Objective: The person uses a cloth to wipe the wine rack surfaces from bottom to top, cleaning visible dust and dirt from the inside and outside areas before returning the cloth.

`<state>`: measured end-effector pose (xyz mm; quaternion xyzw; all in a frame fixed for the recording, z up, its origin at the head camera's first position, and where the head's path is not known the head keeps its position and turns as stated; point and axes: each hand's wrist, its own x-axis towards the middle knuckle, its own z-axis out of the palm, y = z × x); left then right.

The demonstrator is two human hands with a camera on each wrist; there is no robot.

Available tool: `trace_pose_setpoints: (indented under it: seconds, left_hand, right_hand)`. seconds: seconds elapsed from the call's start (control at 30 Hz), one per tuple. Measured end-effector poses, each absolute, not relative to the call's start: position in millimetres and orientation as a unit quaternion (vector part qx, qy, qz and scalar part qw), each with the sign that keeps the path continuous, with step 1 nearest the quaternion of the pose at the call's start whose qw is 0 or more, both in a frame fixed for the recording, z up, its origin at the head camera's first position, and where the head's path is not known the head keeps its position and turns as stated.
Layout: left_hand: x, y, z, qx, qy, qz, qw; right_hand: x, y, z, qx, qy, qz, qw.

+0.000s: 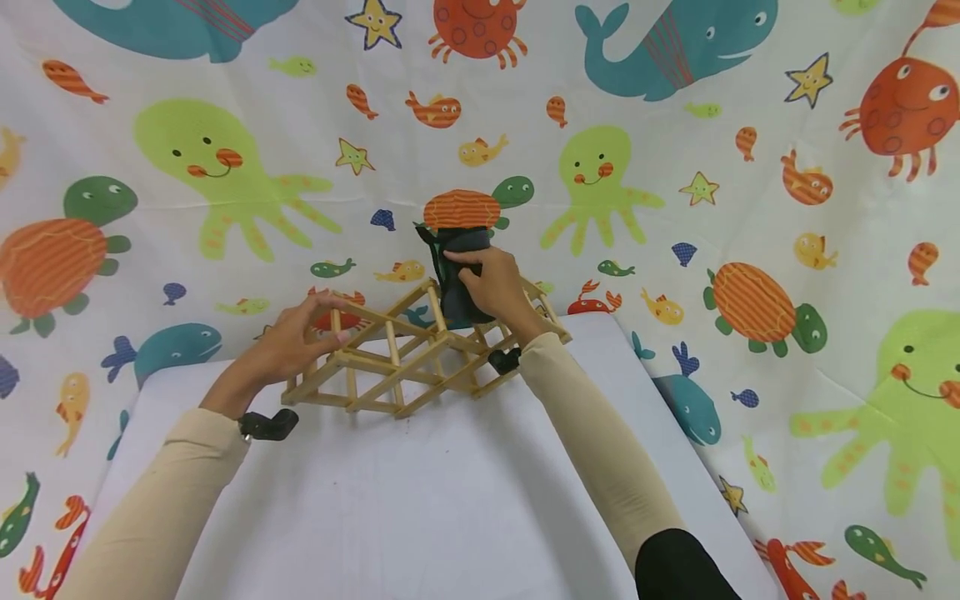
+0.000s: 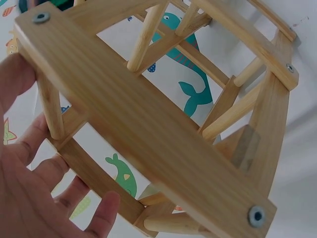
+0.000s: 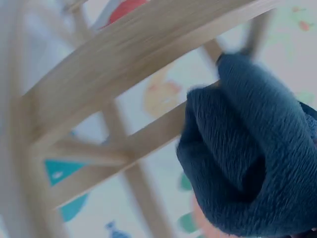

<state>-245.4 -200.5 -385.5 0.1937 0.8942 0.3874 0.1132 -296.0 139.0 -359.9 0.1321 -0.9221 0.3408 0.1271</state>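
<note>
In the head view I have the wooden rack [image 1: 442, 340] standing on the white table [image 1: 390, 508], close to the sea-creature backdrop [image 1: 285, 133], its bars zigzagging from side to side. My left hand [image 1: 296, 337] is at the rack's left end, thumb and fingers closed about the corner, I judge to stop the light frame sliding while the other side works. My right hand [image 1: 491, 287] pinches a dark cloth [image 1: 452, 292] over the right half, its index finger laid along the fabric, probably to press it onto the wood. Through the left wrist view, one broad slat crosses in front, with a bolt [image 2: 256, 216] near its lower end; the thumb sits by the top corner and the fingers reach along the far side, a hold that looks steadying rather than tight. Through the right wrist view, the cloth is bunched in thick folds beside a rail, perhaps for padding; it hides the fingertips, so I cannot tell from there how firmly they grip, or whether fabric touches wood.
</note>
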Motion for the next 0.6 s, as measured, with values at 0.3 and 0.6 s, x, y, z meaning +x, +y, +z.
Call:
trace_pose_setpoints:
  seconds: [0.3,0.6]
  left_hand:
    - [-246,-204,-385,0.186,0.891,0.399,0.114]
    - [-246,-204,-386,0.173,0.877,0.43,0.125]
  right_hand:
    - [-281,102,-324,0.176,-0.843,0.491,0.135]
    - [-280,62,-336,0.169,-0.867,0.462,0.084]
